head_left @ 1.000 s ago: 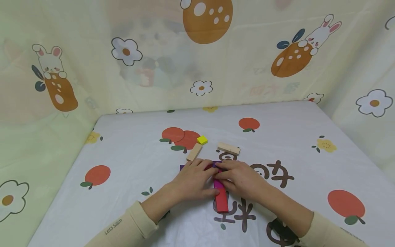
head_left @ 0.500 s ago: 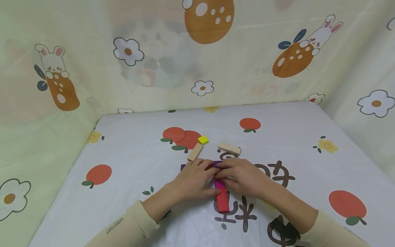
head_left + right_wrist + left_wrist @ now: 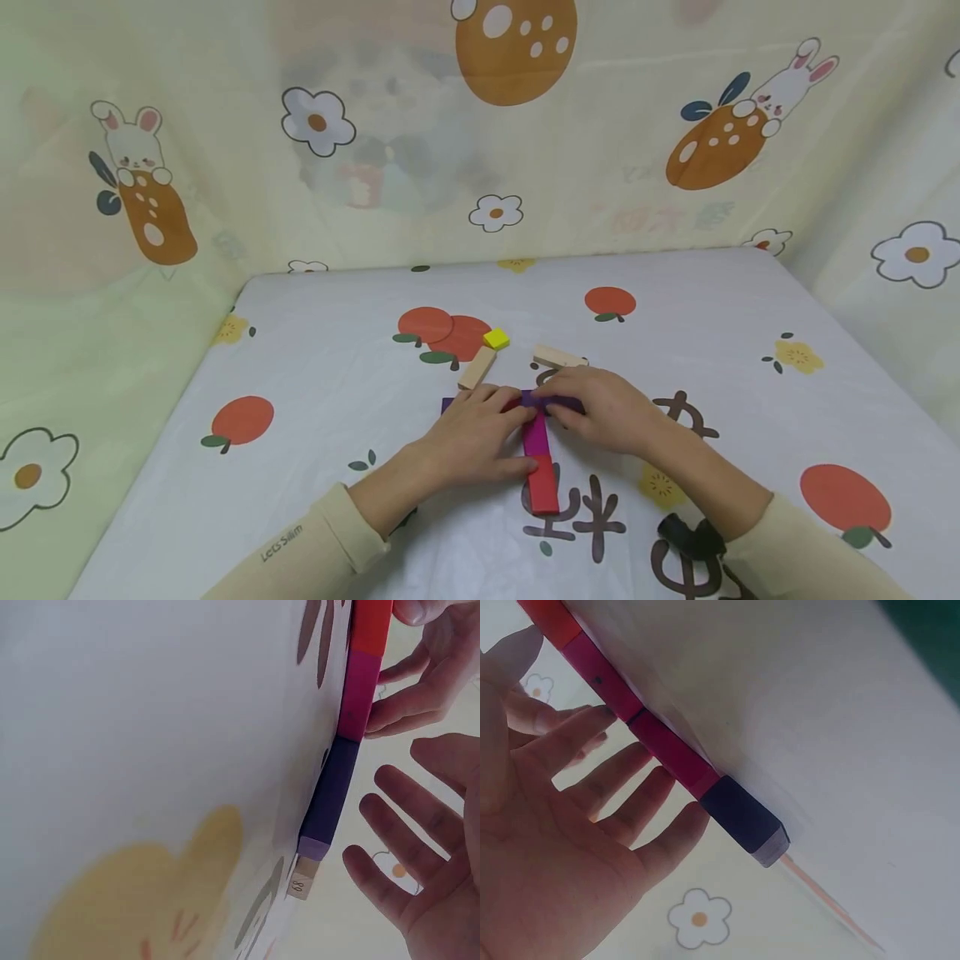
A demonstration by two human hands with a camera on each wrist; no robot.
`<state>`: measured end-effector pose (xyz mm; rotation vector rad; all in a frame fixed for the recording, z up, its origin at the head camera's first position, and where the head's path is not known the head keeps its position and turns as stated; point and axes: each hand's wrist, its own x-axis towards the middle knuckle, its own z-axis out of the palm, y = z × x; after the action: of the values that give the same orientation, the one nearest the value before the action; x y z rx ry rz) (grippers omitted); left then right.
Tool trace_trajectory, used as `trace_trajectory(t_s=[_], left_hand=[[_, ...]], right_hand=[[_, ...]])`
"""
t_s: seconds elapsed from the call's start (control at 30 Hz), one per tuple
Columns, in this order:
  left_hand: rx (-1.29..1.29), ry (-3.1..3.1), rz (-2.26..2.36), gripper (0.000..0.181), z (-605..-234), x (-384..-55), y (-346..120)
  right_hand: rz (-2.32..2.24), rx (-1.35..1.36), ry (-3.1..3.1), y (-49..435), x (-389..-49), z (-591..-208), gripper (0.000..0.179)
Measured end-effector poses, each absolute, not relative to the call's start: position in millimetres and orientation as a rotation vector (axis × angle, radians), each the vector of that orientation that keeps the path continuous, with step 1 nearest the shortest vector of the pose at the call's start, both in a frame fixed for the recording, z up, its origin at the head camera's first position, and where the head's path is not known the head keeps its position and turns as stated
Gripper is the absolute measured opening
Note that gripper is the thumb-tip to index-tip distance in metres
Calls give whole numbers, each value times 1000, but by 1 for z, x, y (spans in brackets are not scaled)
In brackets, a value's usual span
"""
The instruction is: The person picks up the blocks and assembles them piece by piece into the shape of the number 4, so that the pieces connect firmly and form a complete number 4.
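Both left hand and right hand, loosely spread, seem to be aligning coloured blocks; gentle nudges should follow.

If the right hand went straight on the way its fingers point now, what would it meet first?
The right hand would probably meet the left hand, just ahead in the head view, though depth is unclear.

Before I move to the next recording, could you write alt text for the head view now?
A left hand and a right hand are close together over a roughly T-shaped layout of coloured blocks, its magenta and red stem pointing toward the bottom edge. Beyond them, a yellow block and two plain wooden blocks lie on a white, fruit-printed cloth.
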<state>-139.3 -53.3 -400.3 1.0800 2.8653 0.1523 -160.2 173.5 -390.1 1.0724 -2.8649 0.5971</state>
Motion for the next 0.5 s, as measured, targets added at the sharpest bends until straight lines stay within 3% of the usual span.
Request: trace_trajectory(t_s=[0.5], left_hand=[[1034,2851,131,67,-400,-140,-51]], right_hand=[[548,898,-2907,174,-178,-391,37]])
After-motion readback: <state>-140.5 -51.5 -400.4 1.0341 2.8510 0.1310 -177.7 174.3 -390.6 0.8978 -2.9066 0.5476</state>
